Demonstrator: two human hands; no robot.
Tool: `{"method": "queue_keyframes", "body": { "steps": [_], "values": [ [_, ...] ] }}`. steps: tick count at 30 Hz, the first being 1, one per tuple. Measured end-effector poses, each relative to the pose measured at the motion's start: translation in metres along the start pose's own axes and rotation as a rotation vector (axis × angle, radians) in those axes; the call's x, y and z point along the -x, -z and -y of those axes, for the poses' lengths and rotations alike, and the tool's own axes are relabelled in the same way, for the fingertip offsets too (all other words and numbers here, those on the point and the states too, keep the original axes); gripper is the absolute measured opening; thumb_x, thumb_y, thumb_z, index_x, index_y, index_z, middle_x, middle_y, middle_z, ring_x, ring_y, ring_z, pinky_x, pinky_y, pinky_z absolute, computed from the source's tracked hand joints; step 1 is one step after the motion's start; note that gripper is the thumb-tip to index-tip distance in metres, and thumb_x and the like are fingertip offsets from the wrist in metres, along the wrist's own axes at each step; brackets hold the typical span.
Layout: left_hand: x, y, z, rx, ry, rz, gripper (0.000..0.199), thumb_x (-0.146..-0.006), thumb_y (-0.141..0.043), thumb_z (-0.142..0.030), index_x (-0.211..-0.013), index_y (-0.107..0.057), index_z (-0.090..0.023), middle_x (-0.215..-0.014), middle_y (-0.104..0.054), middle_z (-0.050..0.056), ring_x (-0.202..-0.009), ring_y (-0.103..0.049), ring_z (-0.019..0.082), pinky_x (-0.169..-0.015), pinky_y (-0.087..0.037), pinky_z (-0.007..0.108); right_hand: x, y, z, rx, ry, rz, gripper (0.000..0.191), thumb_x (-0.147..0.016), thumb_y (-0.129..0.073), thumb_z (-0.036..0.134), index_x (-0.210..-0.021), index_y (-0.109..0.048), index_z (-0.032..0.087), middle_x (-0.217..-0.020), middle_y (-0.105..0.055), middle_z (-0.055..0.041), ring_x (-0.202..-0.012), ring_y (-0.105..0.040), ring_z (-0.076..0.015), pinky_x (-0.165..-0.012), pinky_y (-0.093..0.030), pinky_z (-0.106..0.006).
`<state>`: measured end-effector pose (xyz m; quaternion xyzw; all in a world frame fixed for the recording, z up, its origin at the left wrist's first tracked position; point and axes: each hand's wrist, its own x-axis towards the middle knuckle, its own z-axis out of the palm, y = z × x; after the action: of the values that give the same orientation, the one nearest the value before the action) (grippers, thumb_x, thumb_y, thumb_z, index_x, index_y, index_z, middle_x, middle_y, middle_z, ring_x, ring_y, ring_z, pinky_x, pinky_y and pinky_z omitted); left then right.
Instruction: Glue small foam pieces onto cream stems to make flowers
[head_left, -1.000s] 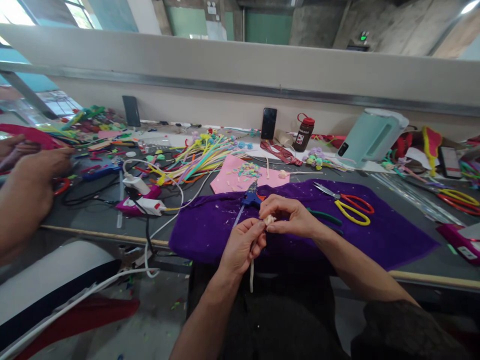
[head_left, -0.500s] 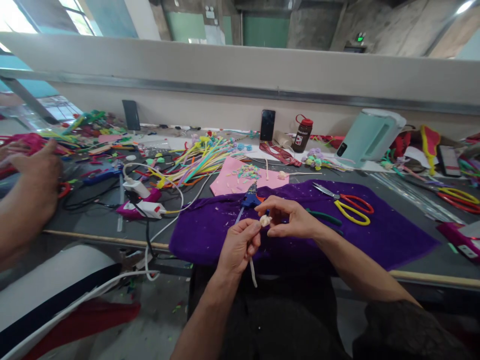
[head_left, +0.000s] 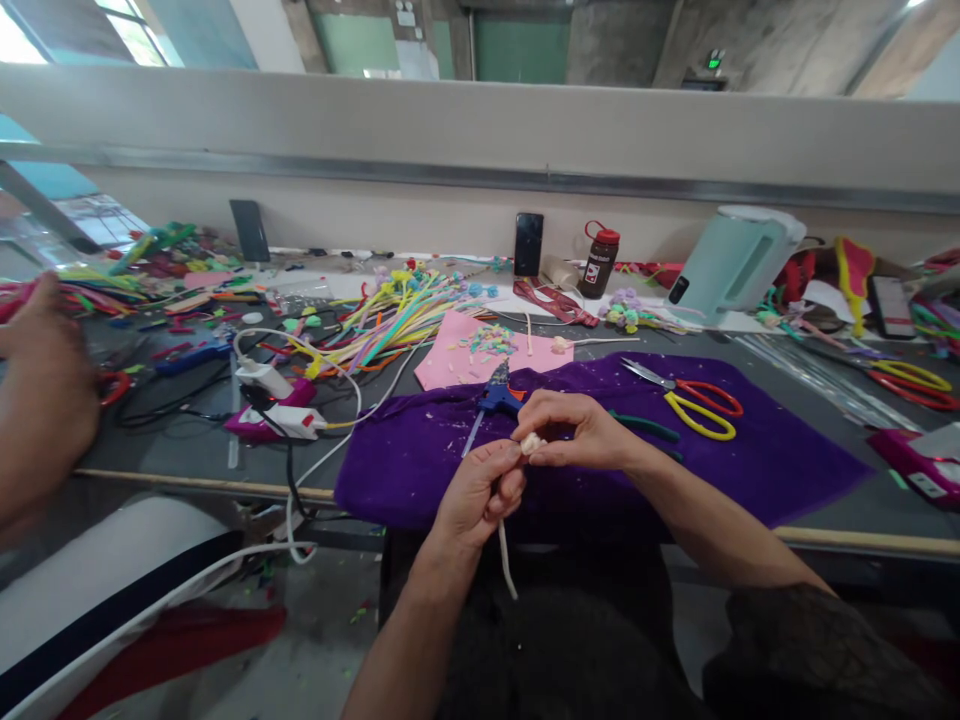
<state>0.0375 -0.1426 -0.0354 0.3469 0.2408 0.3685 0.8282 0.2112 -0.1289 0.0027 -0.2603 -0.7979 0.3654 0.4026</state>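
A small cream flower-like piece (head_left: 531,443) on a white stem (head_left: 507,560) is between my hands, over the front of a purple cloth (head_left: 405,460). My left hand (head_left: 480,490) pinches it from the left, and the stem hangs below that hand. The thumb and fingertips of my right hand (head_left: 577,430) close on the piece from the right. Just behind my hands lies a blue glue gun (head_left: 501,398). Green-handled pliers (head_left: 643,426), partly hidden, and scissors with red and yellow handles (head_left: 701,400) rest on the cloth to the right.
Behind the cloth, a pink sheet (head_left: 442,360) bears small pastel bits. Colourful stems (head_left: 390,320), a phone (head_left: 529,244), a bottle (head_left: 600,262) and a mint kettle (head_left: 735,262) stand or lie farther back. White-and-magenta power sockets (head_left: 277,410) and another person's arm (head_left: 45,400) are left.
My right thumb and fingers have closed onto the cream piece, where they were spread apart before. The view has shifted slightly, and the other person's hand at the left has moved left.
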Motion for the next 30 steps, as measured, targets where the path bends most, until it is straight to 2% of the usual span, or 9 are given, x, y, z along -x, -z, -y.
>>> {"method": "queue_keyframes", "body": {
  "steps": [7,12,14,21,26,30],
  "values": [
    [-0.001,-0.001,0.002,0.063,-0.003,0.013,0.016,-0.073,-0.059,-0.024,-0.067,-0.05,-0.013,-0.034,-0.036,-0.009,-0.027,-0.018,0.0,-0.028,-0.017,0.01,-0.001,-0.001,0.001,0.005,-0.01,0.007,0.021,-0.072,-0.067,0.027,-0.091,-0.065,0.017,-0.085,-0.055,-0.0035,-0.077,-0.053,-0.0127,-0.066,-0.043,-0.024],
    [0.0,0.003,0.004,0.128,-0.035,0.033,0.014,-0.075,-0.057,-0.024,-0.071,-0.053,-0.012,-0.037,-0.037,-0.008,-0.029,-0.019,0.001,-0.028,-0.019,0.009,0.002,0.0,0.001,-0.074,-0.063,-0.026,0.046,-0.069,-0.069,0.028,-0.113,-0.056,0.023,-0.1,-0.051,-0.004,-0.068,-0.051,-0.0085,-0.057,-0.043,-0.021],
    [0.002,0.004,0.003,0.17,-0.048,0.063,0.015,-0.076,-0.057,-0.025,-0.07,-0.054,-0.012,-0.037,-0.036,-0.008,-0.03,-0.02,0.001,-0.029,-0.02,0.009,0.003,0.0,0.0,-0.1,-0.092,-0.053,0.05,-0.069,-0.07,0.029,-0.116,-0.053,0.025,-0.102,-0.051,-0.0036,-0.064,-0.05,-0.0071,-0.055,-0.041,-0.02],
    [0.004,0.005,0.006,0.243,-0.04,0.101,0.016,-0.077,-0.057,-0.026,-0.072,-0.057,-0.011,-0.038,-0.036,-0.008,-0.029,-0.017,0.001,-0.028,-0.018,0.01,0.004,-0.008,-0.002,-0.222,-0.199,-0.102,0.034,-0.068,-0.07,0.029,-0.098,-0.061,0.018,-0.082,-0.057,-0.0011,-0.061,-0.05,-0.0079,-0.053,-0.039,-0.02],
    [0.001,0.005,0.008,0.203,-0.071,0.053,0.015,-0.077,-0.057,-0.026,-0.071,-0.056,-0.012,-0.037,-0.035,-0.008,-0.029,-0.019,0.001,-0.028,-0.018,0.01,0.004,-0.014,-0.001,-0.319,-0.269,-0.186,0.022,-0.068,-0.069,0.028,-0.083,-0.061,0.015,-0.069,-0.058,0.0008,-0.057,-0.052,-0.0079,-0.053,-0.041,-0.02],
    [0.002,0.003,0.008,0.156,-0.126,-0.013,0.015,-0.076,-0.057,-0.026,-0.071,-0.055,-0.012,-0.038,-0.037,-0.008,-0.029,-0.022,0.001,-0.029,-0.018,0.01,0.004,-0.016,0.001,-0.317,-0.298,-0.209,0.018,-0.069,-0.068,0.028,-0.078,-0.061,0.014,-0.062,-0.057,0.0017,-0.051,-0.049,-0.0062,-0.048,-0.04,-0.018]
  ]
}}
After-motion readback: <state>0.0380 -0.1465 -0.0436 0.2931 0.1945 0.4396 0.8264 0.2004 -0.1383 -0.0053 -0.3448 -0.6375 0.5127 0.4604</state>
